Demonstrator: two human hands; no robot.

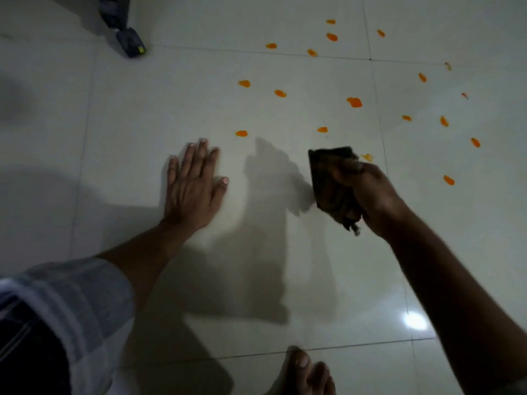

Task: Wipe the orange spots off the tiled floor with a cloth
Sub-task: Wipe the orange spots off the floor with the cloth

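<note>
Shining under a light, the pale tiled floor fills almost the whole view, with thin dark lines between the big tiles. A striped sleeve covers the left arm near the bottom left corner. The left hand lies flat on the floor, fingers spread wide, holding nothing. The right hand is closed tight around a dark cloth, and the cloth hangs down beside it, close to the floor. I cannot tell if the cloth touches the tile. A bare foot shows at the bottom edge. A dark thing sits near the top left corner. Many small orange spots dot the floor toward the top right. One pale orange smear lies just beside the top of the cloth.
</note>
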